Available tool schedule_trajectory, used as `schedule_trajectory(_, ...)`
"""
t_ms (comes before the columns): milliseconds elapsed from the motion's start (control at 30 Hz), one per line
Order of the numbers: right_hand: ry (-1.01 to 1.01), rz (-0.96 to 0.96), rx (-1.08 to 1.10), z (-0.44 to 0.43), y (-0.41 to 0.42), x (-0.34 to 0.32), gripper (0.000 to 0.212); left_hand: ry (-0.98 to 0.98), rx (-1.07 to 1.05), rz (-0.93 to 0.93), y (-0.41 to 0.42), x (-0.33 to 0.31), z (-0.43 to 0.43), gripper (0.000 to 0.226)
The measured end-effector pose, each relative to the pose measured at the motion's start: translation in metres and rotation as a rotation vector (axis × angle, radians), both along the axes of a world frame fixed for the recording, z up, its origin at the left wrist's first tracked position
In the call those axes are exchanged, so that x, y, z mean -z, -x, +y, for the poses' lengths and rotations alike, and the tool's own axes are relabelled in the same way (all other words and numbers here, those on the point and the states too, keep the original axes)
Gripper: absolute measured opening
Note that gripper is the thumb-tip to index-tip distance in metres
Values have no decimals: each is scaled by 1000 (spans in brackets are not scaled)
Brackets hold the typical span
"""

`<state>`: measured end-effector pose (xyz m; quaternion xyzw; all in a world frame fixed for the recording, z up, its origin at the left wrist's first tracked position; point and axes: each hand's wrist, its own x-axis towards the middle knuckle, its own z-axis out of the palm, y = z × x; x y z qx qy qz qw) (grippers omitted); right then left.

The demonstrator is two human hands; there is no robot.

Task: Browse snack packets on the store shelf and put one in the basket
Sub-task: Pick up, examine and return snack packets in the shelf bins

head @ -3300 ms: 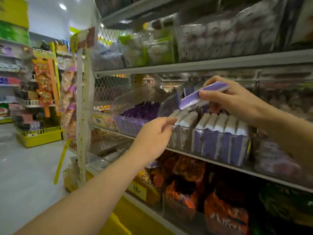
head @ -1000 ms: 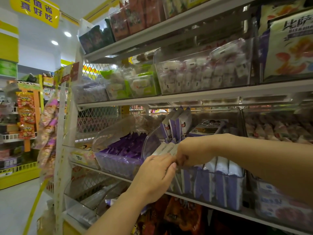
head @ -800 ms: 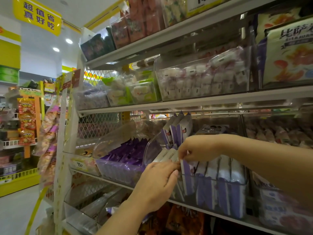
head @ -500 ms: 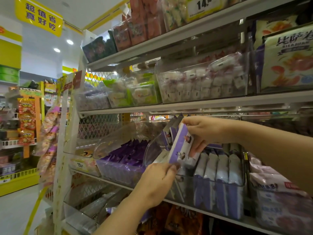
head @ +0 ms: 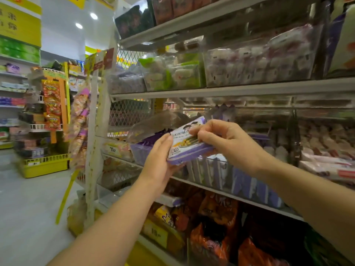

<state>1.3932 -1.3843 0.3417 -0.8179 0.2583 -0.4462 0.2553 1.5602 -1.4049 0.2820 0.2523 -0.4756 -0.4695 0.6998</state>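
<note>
Head-worn camera looks forward, close to the store shelf (head: 230, 91).

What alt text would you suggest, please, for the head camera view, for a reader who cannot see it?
Two bare hands hold a flat purple-and-white snack packet before a grey metal store shelf: the left hand grips its left end, the right hand its right end. Behind it, a clear plastic bin holds matching packets upright; no basket is in view.
</note>
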Motion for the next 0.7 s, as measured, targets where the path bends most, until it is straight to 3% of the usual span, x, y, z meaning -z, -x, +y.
schedule_trajectory(33, -1, -5, -20, -2, -10, 11, 9, 2, 1, 50, -10, 5, 3, 32)
schedule_trajectory(67, 9, -3, -29, -2, -20, 21, 16, 2, -9, 68, -20, 10, 7, 28)
schedule_trajectory(167, -37, 2, -117, -7, -54, 62, 62, -58, -127, 13, -51, 36, 18, 24)
schedule_trajectory(233, -146, -29, -131, -16, -75, 93, 79, -94, -185, -24, -71, 61, 23, 26)
schedule_trajectory(300, -315, -104, -142, -25, -95, 124, 74, -130, -217, -87, -91, 90, 28, 28)
schedule_trajectory(433, -649, -279, -161, -40, -125, 183, 34, -228, -196, -252, -117, 154, 38, 38)
schedule_trajectory(567, -951, -436, -136, -45, -142, 232, 44, -335, -138, -328, -123, 209, 42, 58)
schedule_trajectory(700, -1146, -492, -86, -50, -142, 267, 46, -401, -145, -339, -118, 231, 35, 46)
